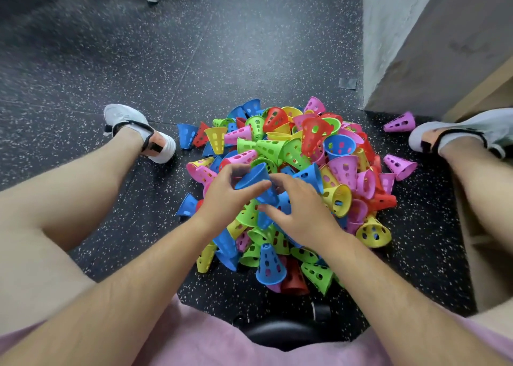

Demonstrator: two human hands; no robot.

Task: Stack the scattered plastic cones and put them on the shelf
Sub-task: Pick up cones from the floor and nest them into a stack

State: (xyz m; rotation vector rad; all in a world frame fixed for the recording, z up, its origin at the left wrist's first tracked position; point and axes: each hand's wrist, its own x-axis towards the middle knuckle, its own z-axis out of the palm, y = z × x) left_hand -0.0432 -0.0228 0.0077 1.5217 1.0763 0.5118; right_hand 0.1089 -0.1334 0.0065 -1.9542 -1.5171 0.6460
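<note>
Left hand pinches a smooth blue cone — right hand loosely spread over perforated pile.

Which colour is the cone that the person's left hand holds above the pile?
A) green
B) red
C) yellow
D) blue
D: the left hand grips a blue cone, thumb across its side, just above the pile of cones.
</note>
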